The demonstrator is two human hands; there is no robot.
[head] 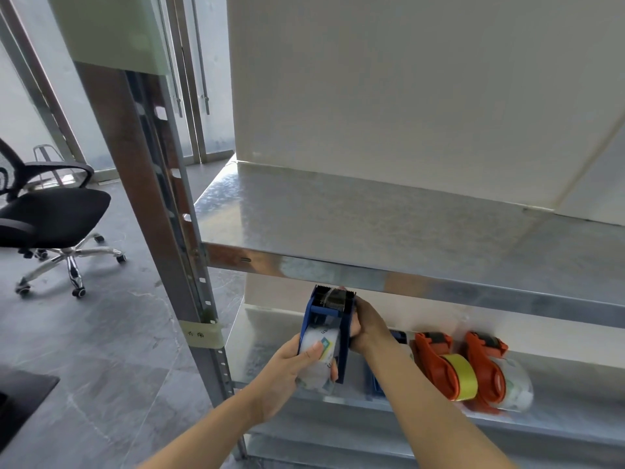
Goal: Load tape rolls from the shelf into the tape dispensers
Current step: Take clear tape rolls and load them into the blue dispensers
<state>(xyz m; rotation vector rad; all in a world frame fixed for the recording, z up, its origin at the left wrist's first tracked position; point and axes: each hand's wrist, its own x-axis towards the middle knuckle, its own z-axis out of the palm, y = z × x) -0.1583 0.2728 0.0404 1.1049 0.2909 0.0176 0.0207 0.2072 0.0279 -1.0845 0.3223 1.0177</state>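
Note:
I hold a blue tape dispenser (pixel 329 316) upright in front of the lower shelf, its toothed blade at the top. A clear printed tape roll (pixel 321 353) sits inside its frame. My left hand (pixel 291 370) grips the roll and the dispenser's lower left side, thumb on the roll. My right hand (pixel 367 328) clasps the dispenser's right side near its top. On the lower shelf (pixel 575 431) to the right lie two orange dispensers: one (pixel 436 363) carries a yellow roll (pixel 461 375), the other (pixel 487 363) a clear roll (pixel 517 387).
A bare metal upper shelf (pixel 389 225) juts out just above my hands. The rack's upright post (pixel 169 211) stands at the left. Another blue object (pixel 377 384) lies behind my right forearm. A black office chair (pixel 50 211) stands on the grey floor at far left.

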